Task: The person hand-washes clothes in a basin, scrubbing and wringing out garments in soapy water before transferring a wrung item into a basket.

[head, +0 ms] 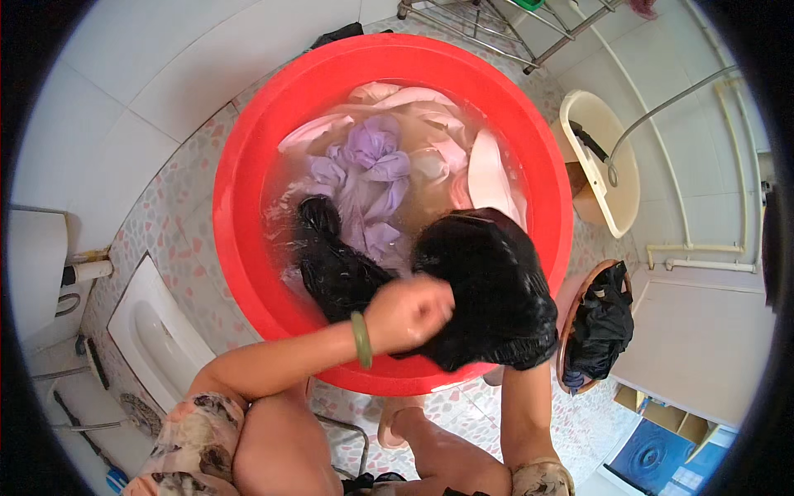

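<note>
A large red plastic basin (pixel 242 186) holds cloudy water with a lilac garment (pixel 375 155) and pale pink garments (pixel 490 167) soaking in it. My left hand (pixel 412 313), with a green bangle at its wrist, is closed in a blurred fist against a wet black garment (pixel 490 291). That garment bunches up over the near right rim; another black part of cloth trails in the water at the left, and I cannot tell whether the two are joined. The black cloth covers my right hand; only its forearm shows below.
A cream plastic tub (pixel 623 211) with a shower hose stands at the right. Below it is a basket (pixel 564 347) of dark clothes. A squat toilet (pixel 155 335) lies in the floor at left; a metal rack (pixel 567 40) stands at the top right.
</note>
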A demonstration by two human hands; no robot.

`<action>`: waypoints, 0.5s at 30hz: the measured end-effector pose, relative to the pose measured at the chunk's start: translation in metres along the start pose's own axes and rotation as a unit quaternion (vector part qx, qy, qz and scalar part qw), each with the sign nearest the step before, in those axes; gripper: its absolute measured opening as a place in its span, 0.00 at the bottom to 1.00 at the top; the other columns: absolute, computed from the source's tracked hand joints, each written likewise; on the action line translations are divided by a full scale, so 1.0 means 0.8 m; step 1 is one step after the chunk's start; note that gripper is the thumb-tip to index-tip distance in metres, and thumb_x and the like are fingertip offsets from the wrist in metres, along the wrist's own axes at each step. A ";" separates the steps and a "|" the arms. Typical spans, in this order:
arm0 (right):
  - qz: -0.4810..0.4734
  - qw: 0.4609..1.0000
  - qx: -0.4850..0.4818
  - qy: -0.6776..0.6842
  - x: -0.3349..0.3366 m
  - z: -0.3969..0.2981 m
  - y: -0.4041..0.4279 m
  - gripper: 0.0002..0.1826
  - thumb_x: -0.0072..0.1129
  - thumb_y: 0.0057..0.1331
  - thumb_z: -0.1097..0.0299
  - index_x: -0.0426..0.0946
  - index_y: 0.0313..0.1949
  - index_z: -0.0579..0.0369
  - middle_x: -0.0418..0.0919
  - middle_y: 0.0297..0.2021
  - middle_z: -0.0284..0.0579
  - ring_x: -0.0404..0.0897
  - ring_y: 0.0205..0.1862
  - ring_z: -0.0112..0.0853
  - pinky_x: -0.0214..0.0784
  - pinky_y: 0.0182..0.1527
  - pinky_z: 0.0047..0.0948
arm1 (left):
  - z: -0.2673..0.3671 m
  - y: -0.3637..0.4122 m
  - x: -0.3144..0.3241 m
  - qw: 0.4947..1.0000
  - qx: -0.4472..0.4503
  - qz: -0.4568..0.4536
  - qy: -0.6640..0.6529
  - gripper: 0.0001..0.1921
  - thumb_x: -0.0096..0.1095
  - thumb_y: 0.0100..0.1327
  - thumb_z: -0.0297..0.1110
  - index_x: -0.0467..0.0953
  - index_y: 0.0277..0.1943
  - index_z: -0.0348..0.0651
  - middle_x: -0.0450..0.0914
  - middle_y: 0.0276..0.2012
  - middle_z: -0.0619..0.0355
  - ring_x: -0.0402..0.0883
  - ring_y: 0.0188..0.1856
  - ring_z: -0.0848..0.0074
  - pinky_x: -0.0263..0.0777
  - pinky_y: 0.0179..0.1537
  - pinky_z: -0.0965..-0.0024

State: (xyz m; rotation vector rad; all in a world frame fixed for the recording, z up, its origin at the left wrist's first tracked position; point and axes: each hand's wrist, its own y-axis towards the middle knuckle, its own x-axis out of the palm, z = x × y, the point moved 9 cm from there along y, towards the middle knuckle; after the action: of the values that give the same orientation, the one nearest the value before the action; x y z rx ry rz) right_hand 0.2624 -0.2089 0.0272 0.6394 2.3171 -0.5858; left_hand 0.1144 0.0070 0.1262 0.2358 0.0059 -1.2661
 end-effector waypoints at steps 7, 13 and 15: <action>-0.072 0.993 0.027 -0.085 -0.060 0.094 -0.167 0.21 0.55 0.56 0.72 0.67 0.50 0.61 0.75 0.41 0.40 0.72 0.46 0.32 0.62 0.50 0.31 | -0.089 0.098 -0.060 0.988 0.091 0.044 0.119 0.22 0.56 0.46 0.21 0.70 0.49 0.40 0.71 0.47 0.47 0.68 0.51 0.55 0.61 0.52 0.62; -0.114 0.976 0.073 -0.172 -0.082 0.084 -0.175 0.20 0.56 0.56 0.71 0.68 0.49 0.61 0.75 0.41 0.40 0.72 0.46 0.31 0.61 0.51 0.31 | -0.133 0.089 -0.222 0.910 -0.024 0.411 0.050 0.13 0.47 0.44 0.14 0.73 0.33 0.37 0.76 0.29 0.52 0.75 0.35 0.68 0.67 0.41 0.70; -0.130 0.968 0.090 -0.193 -0.046 0.056 -0.017 0.20 0.56 0.56 0.71 0.68 0.49 0.61 0.75 0.41 0.39 0.72 0.46 0.31 0.60 0.52 0.30 | -0.124 0.061 -0.272 0.866 -0.003 0.493 0.086 0.14 0.44 0.43 0.12 0.72 0.33 0.35 0.75 0.29 0.52 0.74 0.34 0.69 0.67 0.41 0.71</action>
State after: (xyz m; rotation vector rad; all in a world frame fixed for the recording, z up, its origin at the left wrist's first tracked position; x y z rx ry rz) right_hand 0.3004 -0.2547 0.0245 0.2683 2.0025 -0.9589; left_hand 0.1068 0.2439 0.0671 0.2923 0.0375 -0.2161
